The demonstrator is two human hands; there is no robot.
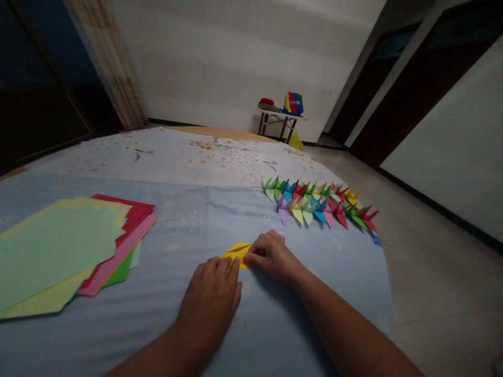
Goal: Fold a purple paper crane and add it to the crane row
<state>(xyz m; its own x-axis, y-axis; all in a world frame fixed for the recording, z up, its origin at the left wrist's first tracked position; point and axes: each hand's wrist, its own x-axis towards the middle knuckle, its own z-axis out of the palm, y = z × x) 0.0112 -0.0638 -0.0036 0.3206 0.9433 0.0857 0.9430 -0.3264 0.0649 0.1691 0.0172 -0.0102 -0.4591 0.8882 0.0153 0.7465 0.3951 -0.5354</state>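
Pinching a folded yellow paper (236,255)

My left hand (208,303) grips its near edge with curled fingertips, my right hand (273,256) closes on its far end; it lies on the blue sheet (334,277), between the stacked coloured paper (58,246) on my left and the row of paper cranes (318,201) ahead

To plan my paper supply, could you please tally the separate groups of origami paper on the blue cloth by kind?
Folded yellow paper: 1
Pile of coloured paper sheets: 1
Overlapping row of paper cranes: 1
Total: 3
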